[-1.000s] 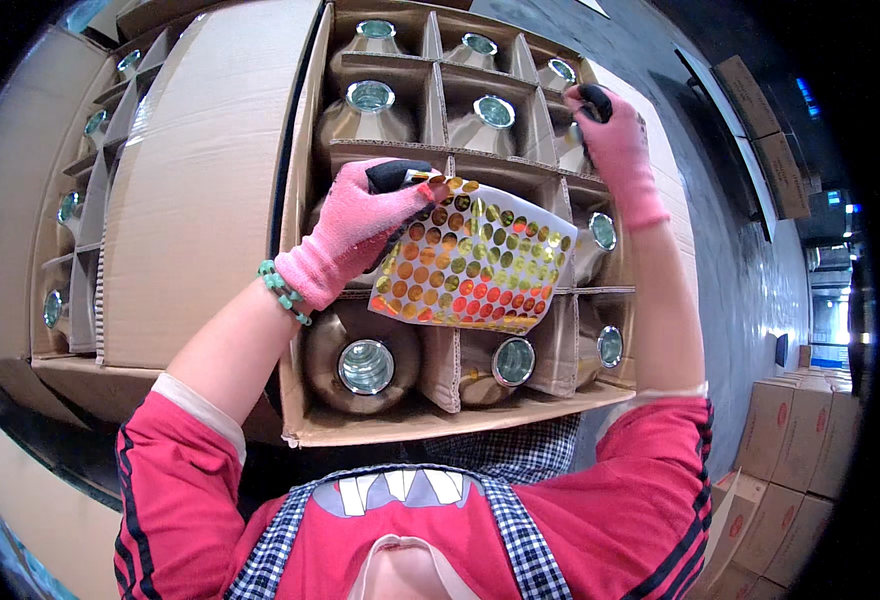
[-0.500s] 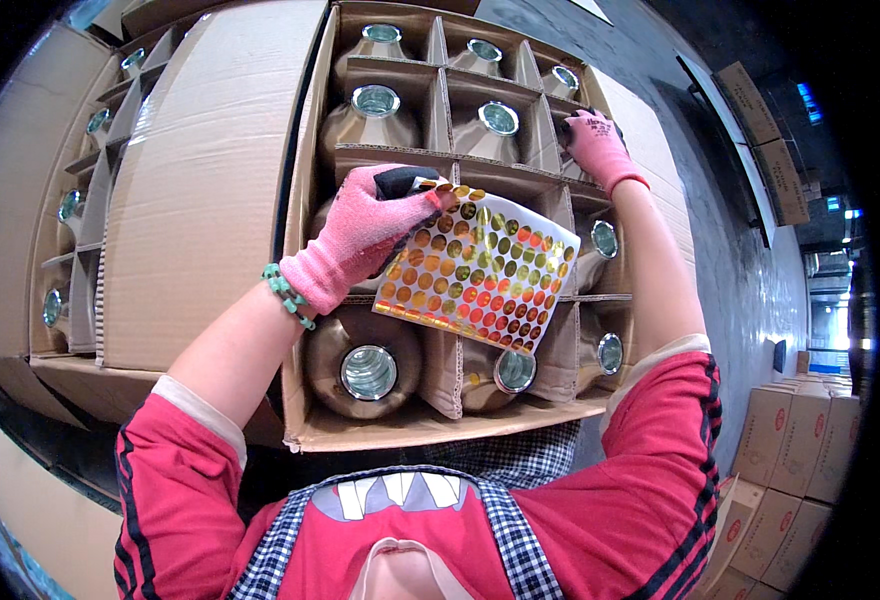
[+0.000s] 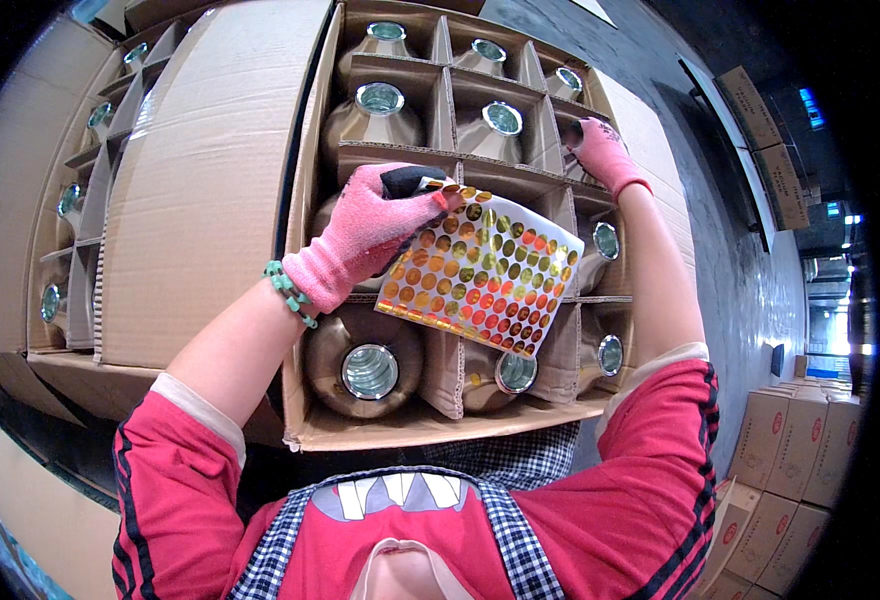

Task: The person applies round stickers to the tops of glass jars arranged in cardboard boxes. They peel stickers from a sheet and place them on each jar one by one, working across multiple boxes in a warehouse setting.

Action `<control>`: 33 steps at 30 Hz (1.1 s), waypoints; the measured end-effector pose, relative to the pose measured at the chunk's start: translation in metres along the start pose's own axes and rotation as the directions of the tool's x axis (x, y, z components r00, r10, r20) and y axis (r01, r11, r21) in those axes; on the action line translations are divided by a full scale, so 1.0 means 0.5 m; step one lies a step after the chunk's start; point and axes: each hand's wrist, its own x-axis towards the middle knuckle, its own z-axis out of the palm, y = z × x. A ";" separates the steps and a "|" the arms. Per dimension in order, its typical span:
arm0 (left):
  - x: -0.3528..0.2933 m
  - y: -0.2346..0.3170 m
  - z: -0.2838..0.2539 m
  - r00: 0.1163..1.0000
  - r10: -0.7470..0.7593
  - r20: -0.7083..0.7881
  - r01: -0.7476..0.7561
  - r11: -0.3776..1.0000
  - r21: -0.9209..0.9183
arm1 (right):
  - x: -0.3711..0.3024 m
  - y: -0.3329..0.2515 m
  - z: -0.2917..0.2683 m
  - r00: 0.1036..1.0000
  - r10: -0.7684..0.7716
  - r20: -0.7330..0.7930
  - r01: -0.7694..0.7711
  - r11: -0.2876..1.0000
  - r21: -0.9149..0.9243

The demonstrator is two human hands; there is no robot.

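Note:
My left hand [image 3: 385,215], in a pink glove with dark fingertips, pinches the upper left corner of a white sheet of round shiny stickers [image 3: 490,262], gold to red. The sheet hangs tilted over the middle of an open carton [image 3: 390,432]. Cardboard dividers [image 3: 452,110] part this carton into cells with bronze-coloured glass bottles [image 3: 400,335] standing mouth up. My right hand [image 3: 602,150], gloved alike, reaches into a cell at the carton's right side. Its fingertips are dark and mostly hidden there, so its grip does not show. The sheet partly covers several bottles.
On the left stands another carton [image 3: 200,190] with a flap folded over and similar bottles [image 3: 70,200] in its cells. Closed cartons [image 3: 795,440] are stacked at the lower right, beside the grey floor [image 3: 750,290]. More boxes [image 3: 775,180] lie at the far right.
My right hand has shifted slightly down and right, and its fingers are tucked further into the cell. The left hand and sticker sheet have barely moved.

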 end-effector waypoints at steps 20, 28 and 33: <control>0.001 0.000 0.001 1.000 0.003 -0.025 -0.003 1.000 0.006 | 0.003 0.032 -0.018 0.880 0.106 -0.463 -0.034 0.986 0.162; 0.000 -0.005 -0.008 1.000 -0.006 -0.027 0.008 0.999 0.048 | -0.136 -0.054 -0.131 0.868 0.233 -0.438 0.315 0.422 0.850; -0.003 0.002 -0.015 1.000 0.009 0.024 -0.010 0.998 0.057 | -0.238 -0.235 -0.168 0.884 -0.359 -0.299 0.465 0.613 0.640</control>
